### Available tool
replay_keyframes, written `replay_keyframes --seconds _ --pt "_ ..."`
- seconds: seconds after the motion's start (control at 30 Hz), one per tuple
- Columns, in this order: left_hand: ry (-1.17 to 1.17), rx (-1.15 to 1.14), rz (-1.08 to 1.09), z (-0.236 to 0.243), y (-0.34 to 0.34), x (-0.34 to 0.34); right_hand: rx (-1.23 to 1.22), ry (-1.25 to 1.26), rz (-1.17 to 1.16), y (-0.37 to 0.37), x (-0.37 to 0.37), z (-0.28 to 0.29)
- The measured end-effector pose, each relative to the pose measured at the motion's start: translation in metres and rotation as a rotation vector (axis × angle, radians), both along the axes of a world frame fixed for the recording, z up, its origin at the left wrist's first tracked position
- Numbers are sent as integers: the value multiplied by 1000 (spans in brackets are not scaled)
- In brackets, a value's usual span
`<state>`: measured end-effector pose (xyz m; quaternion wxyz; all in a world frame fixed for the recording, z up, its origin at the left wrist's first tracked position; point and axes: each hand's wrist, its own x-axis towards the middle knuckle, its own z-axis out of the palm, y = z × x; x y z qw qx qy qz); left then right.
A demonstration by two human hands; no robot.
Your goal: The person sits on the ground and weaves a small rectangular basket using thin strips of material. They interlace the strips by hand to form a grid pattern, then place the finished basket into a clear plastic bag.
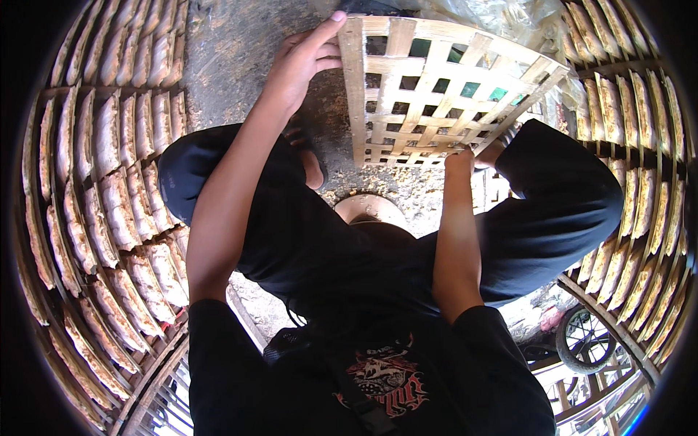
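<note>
A woven bamboo lattice panel (436,87) with a pale slat frame stands tilted in front of me, between and beyond my knees. My left hand (305,62) grips its upper left corner, the thumb along the top edge and the fingers curled against the side slat. Down at the near lower edge, my right hand (459,164) is closed on the frame towards its right end. The panel hides part of the right hand's fingers. Through the square gaps, dark and green patches show behind the weave.
Tall racks of bamboo trays (109,145) with whitish-brown crusted edges curve along the left, and similar racks (625,109) along the right. Clear plastic sheeting (531,25) lies beyond the panel. Crumbs litter the floor by a round pale seat (371,208). A small wheel (585,339) stands lower right.
</note>
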<state>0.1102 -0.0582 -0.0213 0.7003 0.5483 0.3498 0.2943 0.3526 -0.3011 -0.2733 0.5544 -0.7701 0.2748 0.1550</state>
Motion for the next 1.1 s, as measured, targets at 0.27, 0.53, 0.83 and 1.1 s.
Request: replay_keyframes --seconds 0.27,0.53,0.83,1.1 --pt "71 14 -20 11 -6 -5 -931 -271 906 -11 -36 4" --pt "58 -16 19 6 -3 -1 178 -69 -12 -9 -35 -14" --pt "53 -21 -9 -2 2 -5 71 63 -314 24 -36 49" --pt "-19 -26 21 1 -4 -3 -239 -39 -124 12 -33 36"
